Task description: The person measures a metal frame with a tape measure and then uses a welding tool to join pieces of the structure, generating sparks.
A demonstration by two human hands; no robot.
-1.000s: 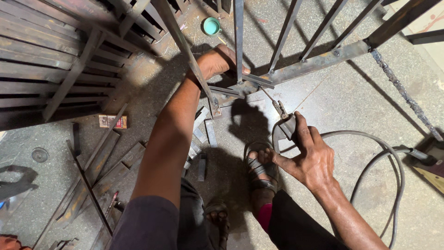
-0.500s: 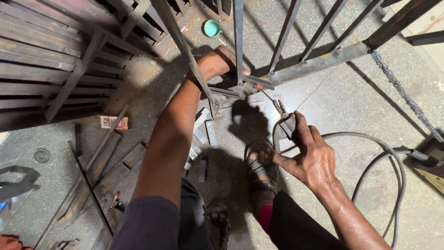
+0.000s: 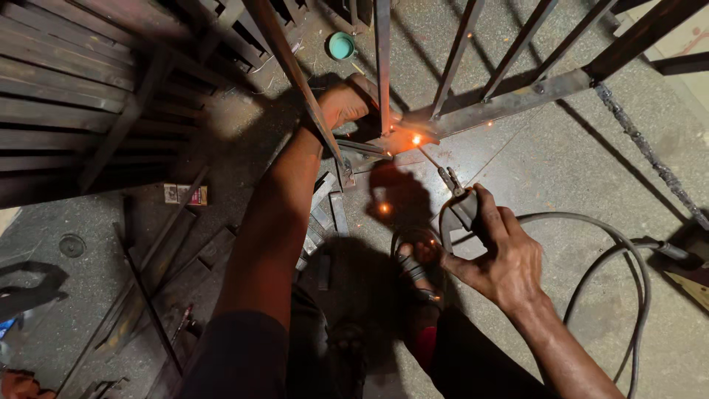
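My right hand (image 3: 502,255) grips a dark welding electrode holder (image 3: 461,214), whose thin rod (image 3: 436,166) reaches up-left to a bright orange spark (image 3: 416,139) on a metal grille frame (image 3: 517,100). My left hand (image 3: 347,103) is stretched forward and holds an upright bar (image 3: 382,59) of that frame just beside the spark. A few sparks glow on the floor below. My sandalled foot (image 3: 413,270) rests under the holder.
A grey cable (image 3: 628,258) loops from the holder across the concrete floor at right. Stacked metal grilles (image 3: 81,89) lie at left, loose steel strips (image 3: 329,214) near my knee, a small teal cup (image 3: 341,46) at the back, and a small box (image 3: 185,193) at left.
The rod tip has met the frame and an arc with sparks has lit up. Both hands have stayed nearly in place.
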